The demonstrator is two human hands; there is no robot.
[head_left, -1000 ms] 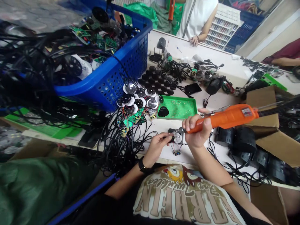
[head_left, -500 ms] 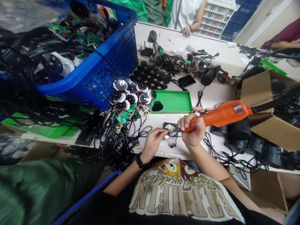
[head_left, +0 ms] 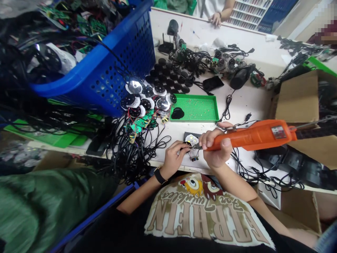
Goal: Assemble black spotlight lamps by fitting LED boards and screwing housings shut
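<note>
My right hand (head_left: 217, 146) is wrapped round an orange electric screwdriver (head_left: 255, 135), which lies nearly level with its tip pointing left. Between the thumb and fingers of my left hand (head_left: 175, 158) is the edge of a small black disc (head_left: 187, 143). The screwdriver's tip is close by the disc; whether they touch I cannot tell. Just behind stands a white LED board (head_left: 193, 140) with yellow spots, on a dark flat block (head_left: 187, 134). A small circuit board (head_left: 195, 159) on thin wires lies in front, between my hands.
A green perforated tray (head_left: 195, 120) holds scattered small screws and black discs. Left of it are piled lamp parts (head_left: 137, 102), tangled black cables (head_left: 123, 158) and a big blue basket (head_left: 118, 66). Cardboard box (head_left: 297, 98) and black housings (head_left: 297, 163) stand right. Across the table rests another person's hand (head_left: 216, 19).
The view has shifted slightly. The black disc now shows tilted at my left fingertips, and more of the white LED board is exposed. The screwdriver's rear end sits a little lower and further right.
</note>
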